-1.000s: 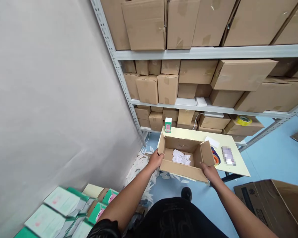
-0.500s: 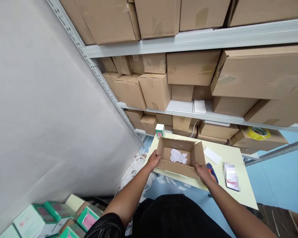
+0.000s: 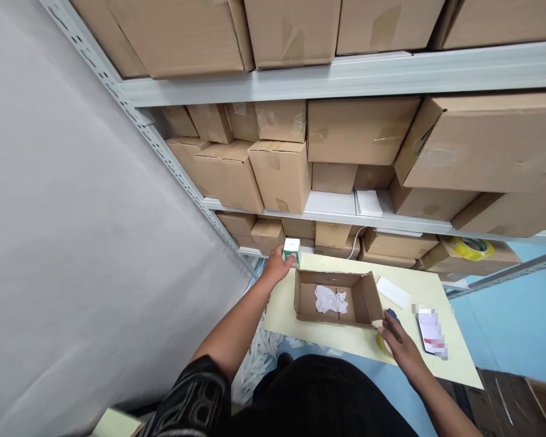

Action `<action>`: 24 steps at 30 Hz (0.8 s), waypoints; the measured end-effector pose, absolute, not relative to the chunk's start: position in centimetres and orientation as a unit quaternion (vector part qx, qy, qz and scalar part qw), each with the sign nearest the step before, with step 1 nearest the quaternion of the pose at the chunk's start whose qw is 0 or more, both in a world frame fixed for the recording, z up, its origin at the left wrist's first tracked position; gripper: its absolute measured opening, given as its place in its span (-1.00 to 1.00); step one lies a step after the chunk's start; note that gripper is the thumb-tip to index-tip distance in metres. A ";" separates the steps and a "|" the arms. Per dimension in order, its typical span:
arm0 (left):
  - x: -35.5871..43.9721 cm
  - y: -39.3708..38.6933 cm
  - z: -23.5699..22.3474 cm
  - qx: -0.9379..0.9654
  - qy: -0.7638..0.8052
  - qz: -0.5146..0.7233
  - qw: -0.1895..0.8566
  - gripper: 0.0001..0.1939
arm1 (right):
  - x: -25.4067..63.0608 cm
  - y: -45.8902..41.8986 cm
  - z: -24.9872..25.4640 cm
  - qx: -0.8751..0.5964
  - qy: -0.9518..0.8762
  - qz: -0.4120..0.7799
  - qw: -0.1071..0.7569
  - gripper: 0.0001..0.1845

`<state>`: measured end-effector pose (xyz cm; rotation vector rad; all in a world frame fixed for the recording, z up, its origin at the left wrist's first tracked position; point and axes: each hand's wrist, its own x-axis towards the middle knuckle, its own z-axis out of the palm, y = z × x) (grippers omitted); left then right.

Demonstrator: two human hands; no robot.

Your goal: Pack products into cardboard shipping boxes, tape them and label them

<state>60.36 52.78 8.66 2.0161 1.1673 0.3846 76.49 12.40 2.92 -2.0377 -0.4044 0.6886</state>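
Observation:
My left hand [image 3: 277, 267] grips a small white-and-green box [image 3: 292, 246] at the far left corner of the table, fingers behind it and thumb on its front. An open cardboard box [image 3: 312, 315] sits on the table to the right of that hand, with crumpled white paper [image 3: 330, 299] inside. My right hand [image 3: 399, 343] is just off the cardboard box's right end, its fingers slightly apart and nothing seen in them. Partly hidden under that hand are a dark blue item [image 3: 392, 314] and something yellow [image 3: 382, 343].
On the pale yellow table [image 3: 455, 358] lie a white flat piece [image 3: 394, 292] and a phone [image 3: 430, 331]. Shelves with cardboard boxes [image 3: 279, 176] rise behind it. A yellow tape roll [image 3: 472, 247] lies on a shelf box. Paper strips [image 3: 257, 358] cover the floor at left.
Both hands have let go of the cardboard box, which now rests on the table. My left hand moved up to the small white-and-green box and took hold of it. My right hand drew aside.

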 end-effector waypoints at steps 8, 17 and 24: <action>70.1 58.9 6.0 0.795 0.535 -0.017 0.286 -0.23 | 71.0 9.7 6.9 -0.849 -0.060 0.219 0.477 -0.19; 67.2 61.8 6.3 0.755 0.560 0.067 0.335 -0.39 | 67.7 9.2 8.6 -0.881 -0.097 0.113 0.449 -0.51; 59.8 61.4 10.5 0.673 0.536 0.215 0.462 -0.49 | 69.8 14.0 9.7 -0.839 -0.197 0.183 0.473 -0.58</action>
